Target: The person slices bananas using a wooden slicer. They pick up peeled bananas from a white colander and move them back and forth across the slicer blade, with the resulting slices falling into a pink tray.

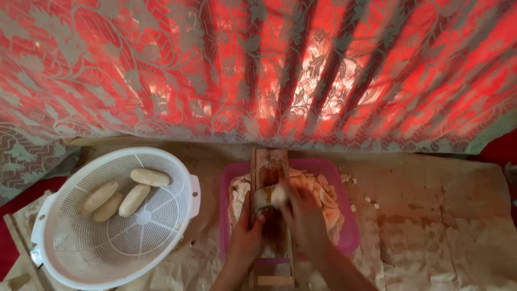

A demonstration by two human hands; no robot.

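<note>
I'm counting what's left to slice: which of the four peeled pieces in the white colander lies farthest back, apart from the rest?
The peeled piece at the back of the white colander: it lies crosswise above the other three, which sit side by side, slanted.

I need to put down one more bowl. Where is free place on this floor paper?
Bare paper lies right of the pink tray, with a few stray slices near its top. A narrow strip separates tray and white colander. Crowded: the tray, with the wooden slicer, left hand and right hand.
</note>
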